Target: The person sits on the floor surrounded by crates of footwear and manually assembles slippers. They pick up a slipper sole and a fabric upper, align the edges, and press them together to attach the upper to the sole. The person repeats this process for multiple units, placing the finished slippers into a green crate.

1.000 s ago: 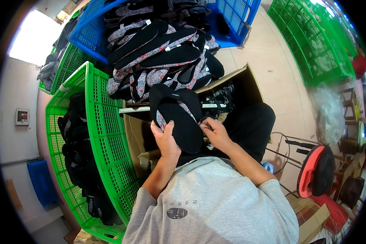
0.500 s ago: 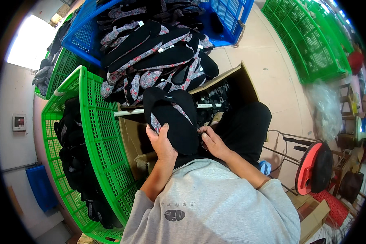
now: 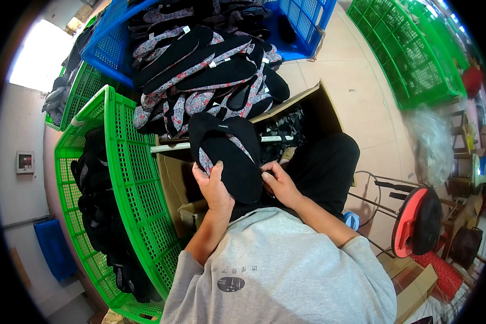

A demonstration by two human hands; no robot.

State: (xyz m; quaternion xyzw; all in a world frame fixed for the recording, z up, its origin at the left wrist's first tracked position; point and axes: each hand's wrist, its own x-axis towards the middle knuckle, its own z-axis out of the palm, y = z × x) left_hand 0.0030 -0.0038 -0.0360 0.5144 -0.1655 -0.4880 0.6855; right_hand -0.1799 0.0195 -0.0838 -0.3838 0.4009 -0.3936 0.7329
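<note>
A black slipper with floral-patterned straps and a small dark label near its far end is held up over my lap. My left hand grips its left side, thumb lying on the sole's top face. At the right edge of the same slipper, my right hand is closed in a pinch; whether its fingertips hold the edge or something small is hidden. Just beyond lies a heap of similar slippers with floral edges and white tags, spilling from a blue crate.
On my left stands a green crate holding black footwear. A cardboard box with dark patterned items sits before my knees, a white bar across it. A red-and-black round seat is at right, another green crate far right.
The slipper has shifted slightly up and left with my left hand. My right hand has moved a little up along the slipper's right edge.
</note>
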